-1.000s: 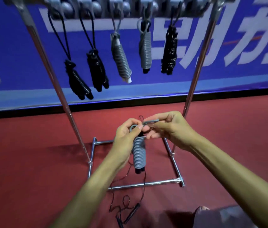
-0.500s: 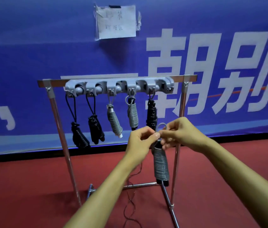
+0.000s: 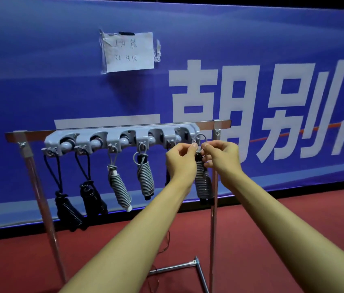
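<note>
A grey coiled rope bundle [image 3: 203, 182] hangs between my hands just under the right end of the grey hook strip [image 3: 122, 138]. My left hand [image 3: 180, 160] and my right hand [image 3: 219, 158] both pinch its top, where a thin grey loop [image 3: 200, 137] arches up by the strip's last hook. The bundle's black end sticks out below. Several other bundles hang from the strip: two black ones [image 3: 69, 210] at the left, two grey ones [image 3: 121, 189] in the middle, and one mostly hidden behind my left hand.
The strip is mounted on a metal rack with a top bar [image 3: 221, 123], slanted left leg [image 3: 44, 208], right post [image 3: 213, 229] and floor bars [image 3: 175, 267]. A blue banner with white characters and a taped paper note [image 3: 128, 51] stands behind. The floor is red.
Both hands have lifted the grey bundle from low near the floor bars up to the right end of the hook strip; my view has tilted upward with them.
</note>
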The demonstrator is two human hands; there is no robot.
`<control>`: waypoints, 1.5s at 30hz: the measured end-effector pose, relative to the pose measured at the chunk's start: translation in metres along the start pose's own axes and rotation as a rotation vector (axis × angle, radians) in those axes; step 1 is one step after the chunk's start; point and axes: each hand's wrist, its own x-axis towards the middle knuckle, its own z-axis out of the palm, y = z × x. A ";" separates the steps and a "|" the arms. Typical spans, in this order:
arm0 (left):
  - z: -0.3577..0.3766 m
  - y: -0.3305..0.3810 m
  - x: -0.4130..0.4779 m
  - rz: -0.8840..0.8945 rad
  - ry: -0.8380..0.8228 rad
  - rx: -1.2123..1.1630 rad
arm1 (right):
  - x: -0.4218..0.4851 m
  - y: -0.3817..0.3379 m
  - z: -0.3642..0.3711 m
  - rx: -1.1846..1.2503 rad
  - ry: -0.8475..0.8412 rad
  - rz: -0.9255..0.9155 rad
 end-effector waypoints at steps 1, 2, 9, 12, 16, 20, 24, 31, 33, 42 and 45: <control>0.006 -0.001 0.004 -0.004 0.039 0.012 | 0.006 0.002 0.003 -0.016 0.037 0.005; 0.012 -0.002 0.008 -0.011 0.076 0.033 | 0.013 0.005 0.005 -0.033 0.065 0.012; 0.011 -0.034 0.019 0.002 0.066 0.246 | 0.023 0.040 0.011 -0.328 -0.019 -0.130; -0.001 -0.036 0.019 0.030 -0.047 0.286 | 0.022 0.042 0.013 -0.338 -0.027 -0.122; -0.014 -0.036 0.001 0.030 -0.215 0.401 | 0.003 0.052 0.002 -0.362 0.008 -0.047; -0.040 -0.053 -0.031 0.053 -0.339 0.556 | -0.035 0.067 -0.009 -0.482 0.078 -0.021; -0.078 -0.072 -0.075 0.037 -0.447 0.699 | -0.083 0.094 -0.008 -0.714 -0.059 0.055; -0.159 -0.124 -0.126 -0.149 -0.766 1.081 | -0.163 0.145 0.034 -1.293 -0.522 0.002; -0.188 -0.154 -0.144 -0.220 -0.821 1.163 | -0.187 0.171 0.048 -1.363 -0.642 0.017; -0.312 -0.288 -0.211 -0.447 -0.825 1.325 | -0.282 0.310 0.090 -1.404 -1.044 0.117; -0.340 -0.334 -0.238 -0.531 -0.808 1.368 | -0.317 0.365 0.100 -1.400 -1.135 0.203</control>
